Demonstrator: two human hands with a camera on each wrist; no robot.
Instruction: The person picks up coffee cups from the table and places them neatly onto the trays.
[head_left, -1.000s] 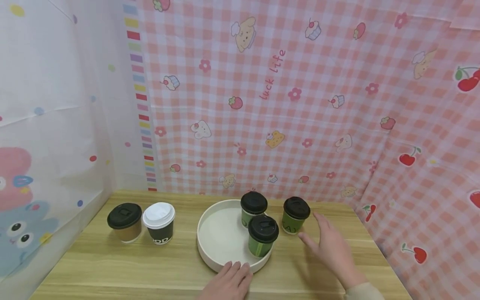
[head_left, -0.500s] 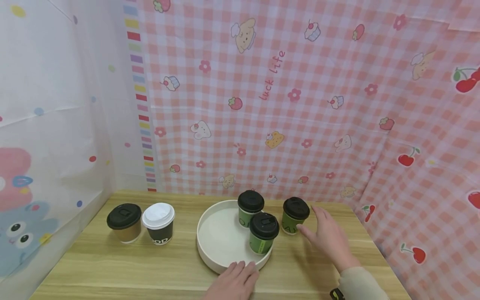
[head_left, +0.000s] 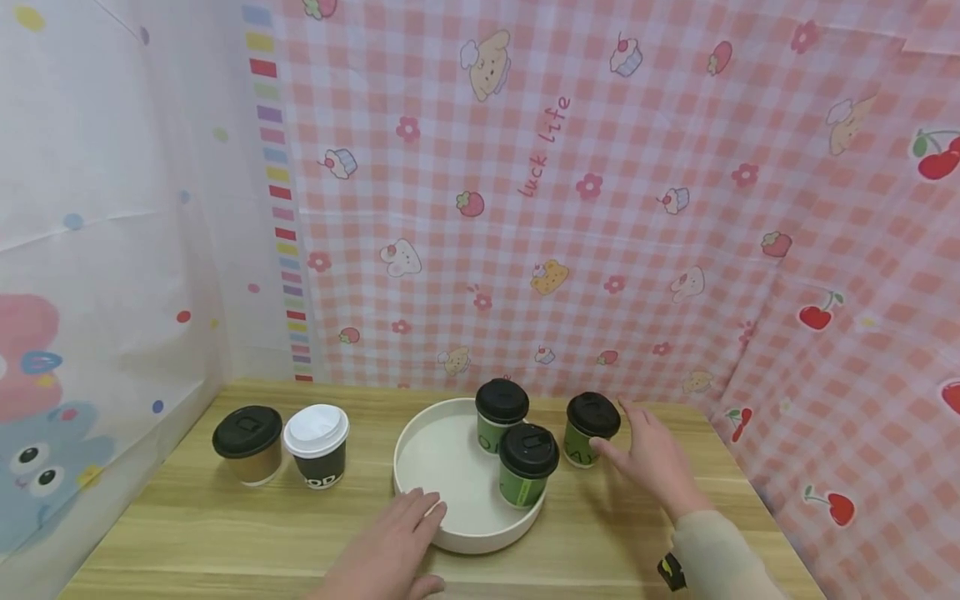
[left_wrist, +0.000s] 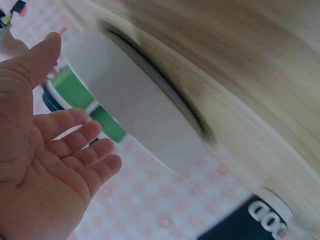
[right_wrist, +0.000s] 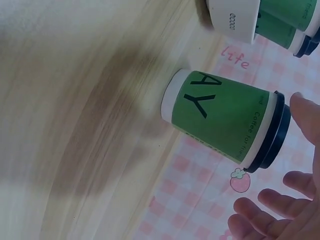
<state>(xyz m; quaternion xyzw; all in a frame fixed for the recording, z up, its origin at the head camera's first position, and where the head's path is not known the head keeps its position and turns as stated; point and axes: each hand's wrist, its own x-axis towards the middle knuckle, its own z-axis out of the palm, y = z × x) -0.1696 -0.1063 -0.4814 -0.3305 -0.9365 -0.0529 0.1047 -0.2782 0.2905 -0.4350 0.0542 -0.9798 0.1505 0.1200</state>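
A green paper coffee cup with a black lid [head_left: 581, 450] stands upright on the table, right of a round cream tray [head_left: 442, 467]. My right hand [head_left: 651, 457] is beside this cup, fingers spread behind it and thumb in front. In the right wrist view the thumb [right_wrist: 306, 116] is right by the lid, and the fingers stay uncurled. Two more green cups with black lids, a rear one [head_left: 495, 435] and a front one [head_left: 521, 487], stand in the tray's right half. My left hand [head_left: 386, 542] is at the tray's front-left rim; the left wrist view shows its relaxed fingers [left_wrist: 75, 142].
On the left of the wooden table [head_left: 225, 542] stand a brown cup with a black lid [head_left: 261, 468] and a dark cup with a white lid [head_left: 322, 467]. A pink checked cloth [head_left: 450, 250] hangs behind. A small black-and-yellow object [head_left: 672, 572] shows beside the right sleeve.
My left hand has slid leftward from the tray's front rim to its front-left side. The right hand has come closer to the lone green cup. In the tray, the two cups have shifted slightly.
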